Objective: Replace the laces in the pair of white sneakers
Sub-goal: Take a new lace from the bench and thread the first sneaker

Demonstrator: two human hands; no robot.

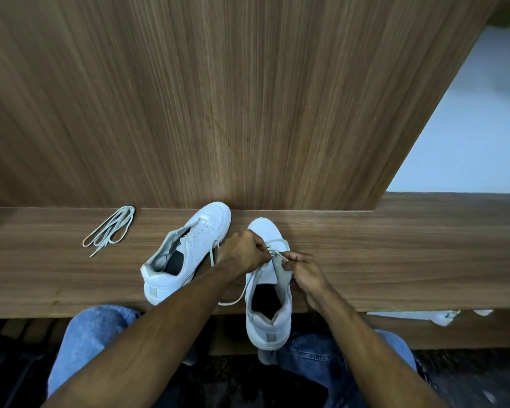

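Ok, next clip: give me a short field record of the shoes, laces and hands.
surface: wooden shelf
left shoe: tilted, lace mostly out
right shoe: upright, heel over the shelf edge
left hand: pinches the lace on the right shoe
right hand: pinches the same lace beside the tongue
spare laces: loose bundle at the left, untouched

So we've got a narrow wooden bench (395,260) against a wood panel. Loose laces (109,229) lie near its back edge on the left, and two white sneakers (189,251) sit mid-bench, one (268,319) overhanging the front edge.
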